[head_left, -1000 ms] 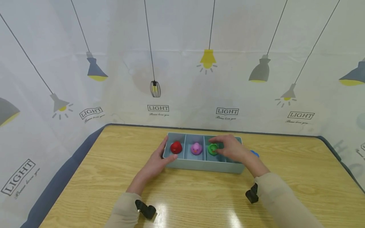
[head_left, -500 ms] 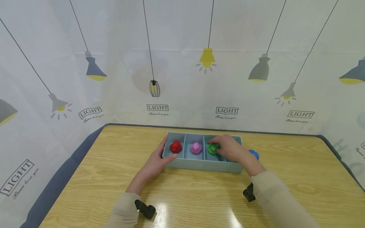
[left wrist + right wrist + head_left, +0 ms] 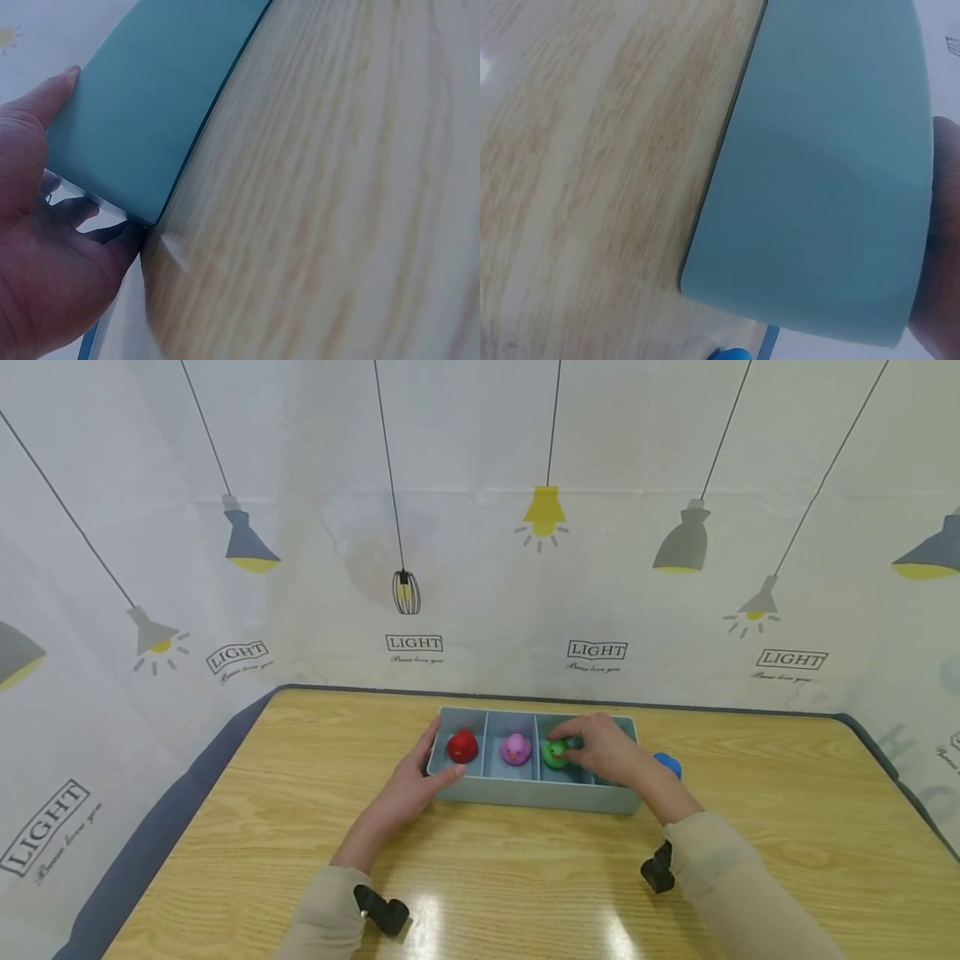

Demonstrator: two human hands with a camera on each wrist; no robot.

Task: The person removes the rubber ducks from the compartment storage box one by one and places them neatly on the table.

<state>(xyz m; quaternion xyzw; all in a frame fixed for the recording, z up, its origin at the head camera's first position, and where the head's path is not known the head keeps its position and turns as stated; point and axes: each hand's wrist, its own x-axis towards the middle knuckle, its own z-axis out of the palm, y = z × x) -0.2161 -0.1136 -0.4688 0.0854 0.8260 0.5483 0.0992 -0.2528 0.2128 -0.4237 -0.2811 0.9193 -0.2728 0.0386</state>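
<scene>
Both forearms, in beige sleeves, extend forward over the surface [image 3: 225, 827]. The left hand [image 3: 408, 789] rests against the left end of the tray [image 3: 525, 793], thumb on the near wall and straight fingers along the end wall, steadying without clasping. The right hand [image 3: 611, 752] reaches into the tray from the right, fingers curled around the green duck [image 3: 553, 753], which sits in the third compartment from the left.

Count: one tray with divided compartments; three ducks inside, one each of red duck [image 3: 462, 747], purple duck [image 3: 515, 749] and green; one blue thing [image 3: 668, 764] on the surface just beyond the tray's right end.

The surface is light wood-grain with a dark edge. A white curtain [image 3: 480, 527] printed with hanging lamps encloses it.
</scene>
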